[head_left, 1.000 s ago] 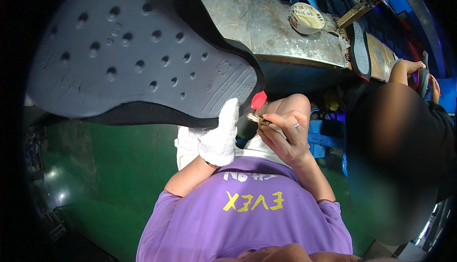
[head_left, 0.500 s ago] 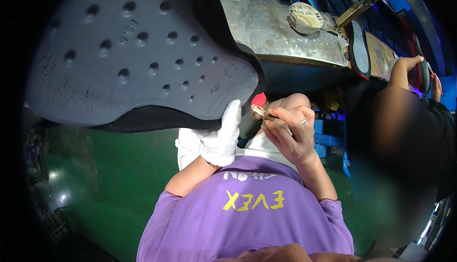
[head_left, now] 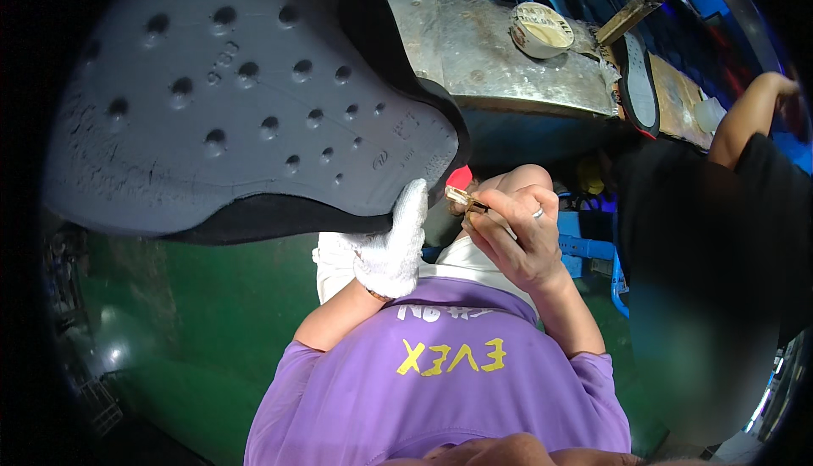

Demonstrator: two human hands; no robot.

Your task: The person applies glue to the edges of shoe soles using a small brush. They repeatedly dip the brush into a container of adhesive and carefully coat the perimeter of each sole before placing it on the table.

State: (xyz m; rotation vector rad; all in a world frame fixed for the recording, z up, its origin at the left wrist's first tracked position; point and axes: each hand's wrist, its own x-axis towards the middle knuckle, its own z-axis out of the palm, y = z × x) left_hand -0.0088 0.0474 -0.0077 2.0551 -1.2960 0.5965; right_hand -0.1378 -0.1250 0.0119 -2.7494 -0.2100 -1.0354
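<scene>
A large dark grey moulded piece, shaped like a shoe insole (head_left: 254, 127), with dimples and a black raised edge, fills the upper left close to me. My left hand (head_left: 394, 241), in a white glove, grips its lower edge near the narrow end, thumb on the grey face and the other fingers hidden behind. A red part (head_left: 459, 178) shows at that end. My bare right hand (head_left: 521, 229), with a ring on one finger, pinches a small gold-coloured metal tool (head_left: 467, 200). Its tip is at the red part; whether it touches, I cannot tell.
A worn metal-topped bench (head_left: 508, 63) runs across the top, holding a round tub (head_left: 542, 30). Farther right lies a grey insole with a black and red edge (head_left: 641, 85). A co-worker in black (head_left: 711, 237) is close on my right. Blue metal framing (head_left: 589, 248) stands between us.
The insole-shaped piece has shifted very slightly; my hands stay almost still. The co-worker's forearm has swung up and outward, and the sole-like piece near that hand no longer shows.
</scene>
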